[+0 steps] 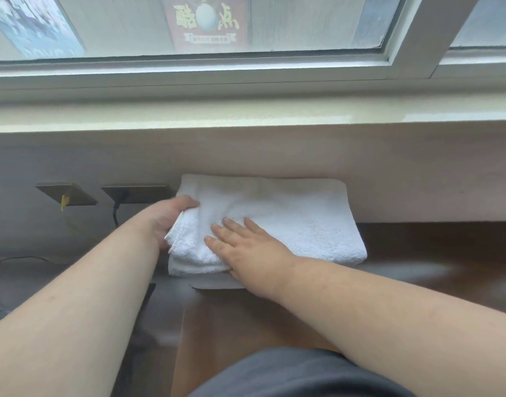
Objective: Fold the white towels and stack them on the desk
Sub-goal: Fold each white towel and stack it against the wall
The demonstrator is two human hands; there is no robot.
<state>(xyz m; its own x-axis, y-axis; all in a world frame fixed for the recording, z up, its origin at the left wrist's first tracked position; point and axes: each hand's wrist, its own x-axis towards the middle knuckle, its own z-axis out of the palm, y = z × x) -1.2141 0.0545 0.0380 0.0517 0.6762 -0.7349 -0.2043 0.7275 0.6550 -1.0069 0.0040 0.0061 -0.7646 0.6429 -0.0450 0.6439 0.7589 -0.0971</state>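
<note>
Head cam: right hand (246, 247) lies flat w/ fingers spread on the folded white towel (289, 219), left hand (171, 222) clamped on its left end. Towel sits at the desk (418, 253) back edge, against the wall; looks like one's folded so far, no other towels in view.

A dark red printed poster (206, 22) behind the window glass bears large yellow Chinese characters, seemingly mirrored; its smaller banner line is illegible.
</note>
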